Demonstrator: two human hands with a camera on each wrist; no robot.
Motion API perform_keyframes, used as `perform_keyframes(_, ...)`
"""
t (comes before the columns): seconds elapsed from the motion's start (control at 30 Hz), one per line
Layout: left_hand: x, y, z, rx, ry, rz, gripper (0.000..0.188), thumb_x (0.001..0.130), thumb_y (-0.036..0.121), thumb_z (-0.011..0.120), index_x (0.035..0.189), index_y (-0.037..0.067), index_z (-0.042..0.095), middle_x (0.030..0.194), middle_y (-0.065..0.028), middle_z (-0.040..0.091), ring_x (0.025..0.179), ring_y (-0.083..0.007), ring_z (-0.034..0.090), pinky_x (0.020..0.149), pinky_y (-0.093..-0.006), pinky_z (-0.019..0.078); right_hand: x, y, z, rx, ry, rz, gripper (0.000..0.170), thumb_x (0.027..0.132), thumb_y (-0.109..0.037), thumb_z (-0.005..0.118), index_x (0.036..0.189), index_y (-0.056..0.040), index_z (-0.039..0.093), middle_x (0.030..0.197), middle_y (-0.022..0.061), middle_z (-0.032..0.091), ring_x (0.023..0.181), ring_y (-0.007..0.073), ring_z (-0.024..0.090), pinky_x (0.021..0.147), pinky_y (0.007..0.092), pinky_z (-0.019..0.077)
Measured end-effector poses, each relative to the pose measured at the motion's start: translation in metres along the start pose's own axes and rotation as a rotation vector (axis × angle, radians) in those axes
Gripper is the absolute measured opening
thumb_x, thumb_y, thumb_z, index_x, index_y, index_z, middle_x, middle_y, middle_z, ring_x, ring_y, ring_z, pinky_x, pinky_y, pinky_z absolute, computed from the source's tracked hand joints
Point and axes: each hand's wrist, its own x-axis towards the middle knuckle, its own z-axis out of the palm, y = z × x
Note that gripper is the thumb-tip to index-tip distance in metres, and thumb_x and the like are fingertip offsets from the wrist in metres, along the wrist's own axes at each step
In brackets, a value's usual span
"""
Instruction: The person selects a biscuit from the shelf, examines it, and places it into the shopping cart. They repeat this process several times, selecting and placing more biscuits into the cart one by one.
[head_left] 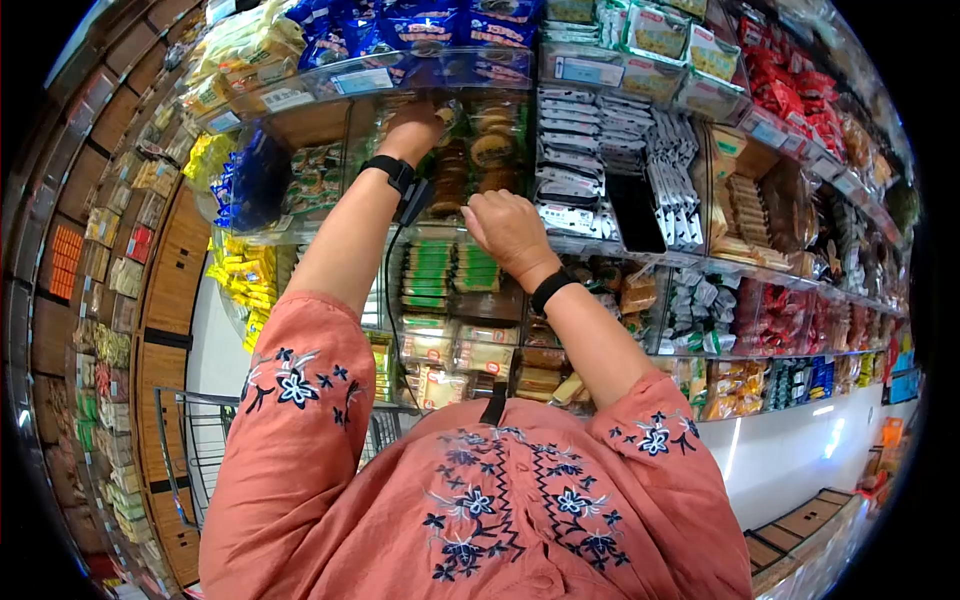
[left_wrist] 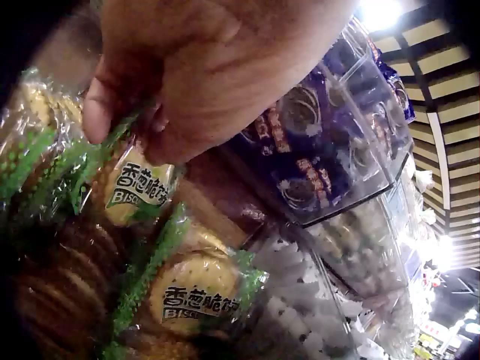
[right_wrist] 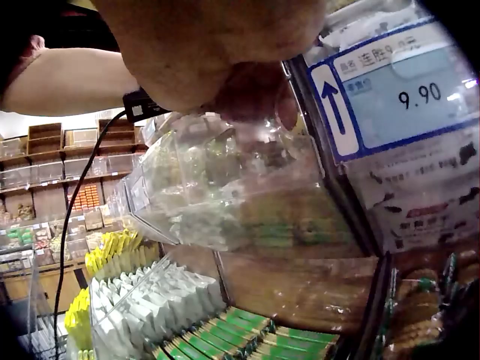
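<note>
A shelf [head_left: 318, 124] of clear-fronted bins spans the head view, curved by the lens. Below it is the person's salmon shirt [head_left: 560, 540], embroidered with dark flowers. A wire cart [head_left: 165, 445] stands at the person's left.

Blue packets [head_left: 420, 27] fill a bin of the upper row. In the row beneath, white packets [head_left: 570, 150] stand to the right of stacked biscuits [head_left: 492, 150], whose clear wraps have green edges. One level lower sit green packs [head_left: 428, 272].

The left hand [head_left: 415, 130] reaches into the biscuit bin, under the blue packets. Its grip is nearly closed: in the left wrist view, thumb and fingers pinch the green edge of one pack [left_wrist: 139, 184], which is at the stacks, just beside another wrapped biscuit.

The right hand [head_left: 508, 235] is at the front edge of the same bin, its fingers bent. Whether its grip has hold of that edge, I cannot tell.

A black phone [head_left: 636, 214] lies against the white packets. Near the right hand, a price tag [right_wrist: 405, 97] reads 9.90. A black watch [head_left: 390, 172] circles the left wrist, and a black band [head_left: 553, 290] the right.
</note>
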Motion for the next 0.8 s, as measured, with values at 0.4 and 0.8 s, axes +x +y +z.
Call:
perform_keyframes(0.4,0.017,0.004,0.033,0.125,0.199,0.035,0.035,0.097,0.021,0.056,0.130,0.011,0.061,0.128,-0.0185,0.062,0.110,-0.0363,0.063,0.089,-0.0482,0.0544,0.002,0.002,0.000,0.014,0.001,0.000,0.021,0.091,-0.020,0.066,0.077,-0.0071,0.057,0.072,0.0092,0.059,0.073,0.0283,0.060,0.068,0.0404,0.0496)
perform_keyframes(0.8,0.032,-0.001,0.036,0.068,0.077,-0.059,0.040,0.095,0.019,0.052,0.133,0.012,0.056,0.131,-0.0200,0.062,0.114,-0.0399,0.062,0.087,-0.0539,0.0528,0.003,0.002,0.000,0.033,0.010,0.007,0.021,0.090,-0.019,0.066,0.076,-0.0065,0.057,0.071,0.0093,0.058,0.071,0.0284,0.059,0.067,0.0405,0.0494)
